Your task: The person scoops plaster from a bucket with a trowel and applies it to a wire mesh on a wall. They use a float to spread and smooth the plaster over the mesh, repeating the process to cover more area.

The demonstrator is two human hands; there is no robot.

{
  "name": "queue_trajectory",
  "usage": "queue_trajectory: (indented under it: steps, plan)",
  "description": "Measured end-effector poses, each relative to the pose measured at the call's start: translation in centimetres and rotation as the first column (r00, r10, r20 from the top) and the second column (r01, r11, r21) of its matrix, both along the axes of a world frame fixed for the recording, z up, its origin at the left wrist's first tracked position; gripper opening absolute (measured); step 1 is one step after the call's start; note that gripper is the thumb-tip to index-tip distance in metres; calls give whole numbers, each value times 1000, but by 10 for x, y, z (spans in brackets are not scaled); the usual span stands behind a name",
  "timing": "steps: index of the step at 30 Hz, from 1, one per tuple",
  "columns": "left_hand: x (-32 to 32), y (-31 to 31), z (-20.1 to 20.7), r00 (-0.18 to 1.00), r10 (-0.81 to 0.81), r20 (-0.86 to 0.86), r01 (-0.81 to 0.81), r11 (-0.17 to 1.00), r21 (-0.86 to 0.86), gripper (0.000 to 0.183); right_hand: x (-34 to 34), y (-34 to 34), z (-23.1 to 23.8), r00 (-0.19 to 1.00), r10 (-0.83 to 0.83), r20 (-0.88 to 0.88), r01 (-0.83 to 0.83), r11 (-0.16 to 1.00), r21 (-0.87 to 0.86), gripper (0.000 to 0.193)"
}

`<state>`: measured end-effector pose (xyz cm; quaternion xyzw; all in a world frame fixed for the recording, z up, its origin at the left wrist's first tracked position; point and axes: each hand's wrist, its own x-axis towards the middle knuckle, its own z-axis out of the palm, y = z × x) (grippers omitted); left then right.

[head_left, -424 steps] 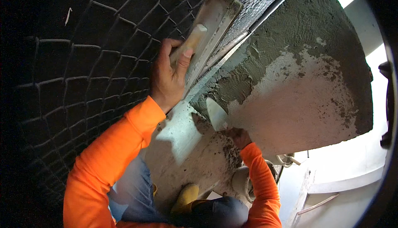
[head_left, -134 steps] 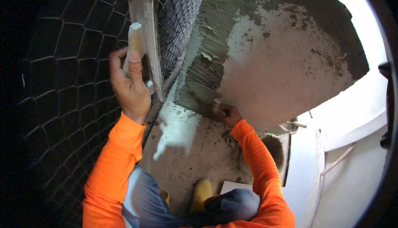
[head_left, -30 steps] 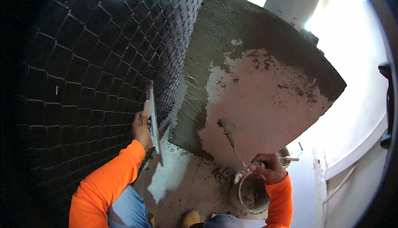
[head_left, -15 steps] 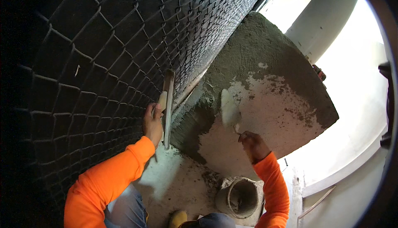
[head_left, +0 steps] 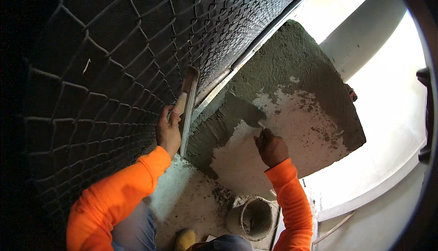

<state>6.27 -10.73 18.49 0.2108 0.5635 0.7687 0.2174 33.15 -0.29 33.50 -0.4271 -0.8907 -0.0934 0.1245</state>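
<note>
My left hand (head_left: 169, 130) is closed round the pale handle of a long, flat plastering float (head_left: 190, 100), held on edge beside the mesh fence. In my right hand (head_left: 272, 148) is a pointing trowel (head_left: 247, 113), its blade lying against the wet grey mortar (head_left: 219, 123) at the border of the bare patch. The slab-like block (head_left: 292, 132) carries mortar along its far, left and right parts, while a pale uncoated area shows in the middle and near side. How much mortar lies under the blade is hidden.
A chain-link fence (head_left: 132, 68) with dark sheeting behind it runs along the left. On the floor near my legs stands a bucket (head_left: 250, 219) with mortar residue inside. A round column (head_left: 365, 27) rises beyond the block, and a yellow boot (head_left: 185, 239) shows below.
The trowel has turned and shifted left from the bare patch onto the mortar, its blade now flatter and darker in view. My left hand still grips the float; the whole view has tilted slightly.
</note>
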Motion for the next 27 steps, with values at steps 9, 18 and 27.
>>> queue_trajectory:
  steps: [9, 18, 27]
  plan:
    - [-7, -8, 1, 998, 54, -34, -54, 999, -2, 57, 18, 19, -6, 969, 80, -234, -114, 985, -133, 38]
    - [-15, -8, -7, 1000, 28, 8, -28, 999, -22, 59, 4, 6, -86, 999, -44, 15, 45, 993, -109, 32]
    - [-19, -13, -11, 999, -40, -24, 41, 998, 37, 60, 29, -13, 17, 927, -64, -370, 85, 996, 41, 28]
